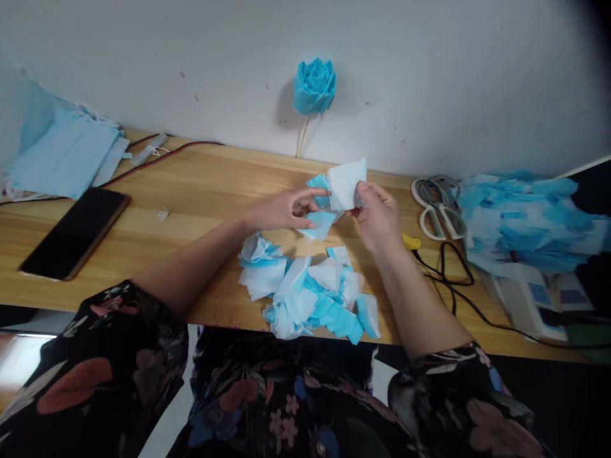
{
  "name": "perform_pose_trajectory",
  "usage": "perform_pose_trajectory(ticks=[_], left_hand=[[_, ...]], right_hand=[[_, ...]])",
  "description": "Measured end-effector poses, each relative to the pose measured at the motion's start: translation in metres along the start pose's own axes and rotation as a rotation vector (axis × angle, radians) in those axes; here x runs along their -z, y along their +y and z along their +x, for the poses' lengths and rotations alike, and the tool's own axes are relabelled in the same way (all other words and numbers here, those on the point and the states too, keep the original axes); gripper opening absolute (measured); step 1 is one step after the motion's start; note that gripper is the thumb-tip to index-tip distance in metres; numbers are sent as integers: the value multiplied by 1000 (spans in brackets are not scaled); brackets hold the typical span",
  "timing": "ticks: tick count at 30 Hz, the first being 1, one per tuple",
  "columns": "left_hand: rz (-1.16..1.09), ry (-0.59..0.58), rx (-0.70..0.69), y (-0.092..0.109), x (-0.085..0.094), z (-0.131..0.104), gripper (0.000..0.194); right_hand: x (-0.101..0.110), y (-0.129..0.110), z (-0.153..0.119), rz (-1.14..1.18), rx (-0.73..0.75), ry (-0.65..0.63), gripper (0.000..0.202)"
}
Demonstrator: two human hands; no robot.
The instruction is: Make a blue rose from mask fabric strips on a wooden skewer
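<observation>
Between my two hands, above the table, are several cut pieces of blue and white mask fabric. My right hand [379, 213] pinches a white fabric piece [347, 182] that stands upright, white side toward me. My left hand [291, 210] has its fingers bent around blue fabric pieces [319, 224], one of them pinched low between thumb and finger. Just below my hands lies a loose pile of blue and white fabric pieces [305, 292] at the table's front edge. A blue fabric rose [315, 88] on a thin stick leans against the wall behind.
On the wooden table [200, 184], a phone [76, 233] and a stack of blue face masks [67, 152] lie left. At right are white-handled scissors [442, 219], a yellow tool [411, 242] with a black cable [458, 289], and a heap of blue fabric [525, 219].
</observation>
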State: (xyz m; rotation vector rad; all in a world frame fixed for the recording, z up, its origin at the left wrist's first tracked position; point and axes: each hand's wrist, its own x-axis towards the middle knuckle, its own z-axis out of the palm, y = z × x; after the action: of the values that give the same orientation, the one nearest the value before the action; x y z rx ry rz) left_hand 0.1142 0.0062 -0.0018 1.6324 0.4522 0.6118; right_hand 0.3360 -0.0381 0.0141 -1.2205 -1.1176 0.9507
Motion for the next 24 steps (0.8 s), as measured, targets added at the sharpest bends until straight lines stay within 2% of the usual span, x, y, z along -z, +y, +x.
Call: perform_pose_trajectory(ticks=[3,6,10,12,13,15,20,24], left_hand=[[78,23,-28,6,-1,0,60],[176,90,13,11,-1,0,49],[248,375,-58,15,-1,-1,37],[236,473,-103,17,-2,-2,39],[216,482,-104,18,-3,-2,42],[158,427,-75,20,-4,-3,45],[28,230,-104,19,-8,0,56],[10,236,-91,11,-4,1,52]], right_hand=[[-3,0,-2,8,-24,-11,49],[-6,1,-5,-2,-10,-30,45],[-7,4,-6,-51,76,-6,38],[-6,5,-7,-125,132,24,38],[-5,4,-8,-174,159,35,39],[-6,2,-12,-276,208,18,40],[-9,-8,-22,-409,399,-226,35],[-10,-10,-24,-457,411,-273,41]])
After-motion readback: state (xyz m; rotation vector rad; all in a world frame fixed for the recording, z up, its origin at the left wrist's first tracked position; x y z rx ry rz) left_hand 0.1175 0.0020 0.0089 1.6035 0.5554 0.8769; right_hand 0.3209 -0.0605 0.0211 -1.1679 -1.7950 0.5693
